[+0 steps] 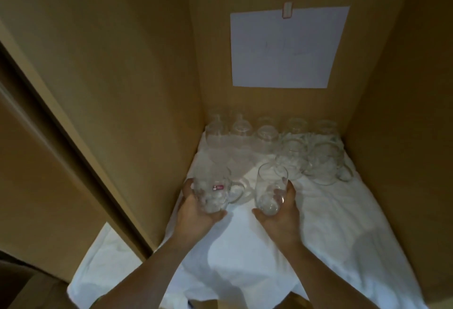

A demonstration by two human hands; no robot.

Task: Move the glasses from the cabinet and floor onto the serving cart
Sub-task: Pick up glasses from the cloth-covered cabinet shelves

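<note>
Head view: left hand [196,210] grips handled mug [213,191], right hand [282,213] grips tumbler [269,188] at frame centre, one each so both leave the cabinet [122,63] together

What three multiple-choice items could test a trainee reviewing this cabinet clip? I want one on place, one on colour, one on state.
1. Where is the sheet of paper?
A. On the cabinet's back wall
B. On the cloth
C. In a hand

2. What colour is the cloth under the glasses?
A. Green
B. White
C. Black

3. What is the right hand doing?
A. Resting flat
B. Pointing
C. Holding a glass

Key: 1 A, the paper hangs taped above the back row of glasses. 2 B, the cloth is plainly white. 3 C, its fingers wrap the tall glass; the left hand holds a handled glass.
</note>
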